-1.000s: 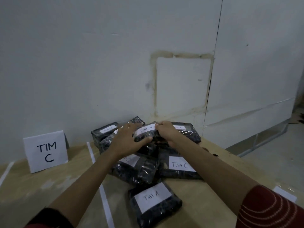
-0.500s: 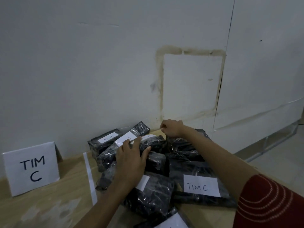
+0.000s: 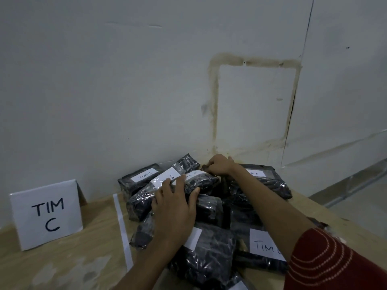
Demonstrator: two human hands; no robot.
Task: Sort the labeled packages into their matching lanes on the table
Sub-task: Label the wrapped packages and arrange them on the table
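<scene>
Well left of the fingers, the TIM C sign [image 3: 47,214] marks a lane beyond the tape line [image 3: 123,233] on the counter [image 3: 62,268]. The left hand [image 3: 174,208] presses spread fingers [image 3: 179,186] flat on the heap of packages [image 3: 209,248], seemingly steadying it, fingertips touching the TIM A package [image 3: 204,182]. The right hand [image 3: 219,166], fingers curled, pinches that package's far end, likely to pull it free.

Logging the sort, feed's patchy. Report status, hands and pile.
Left hand flat on the pile. Right hand pinching top TIM A package at its far end. Pile crowds beneath it.
</scene>
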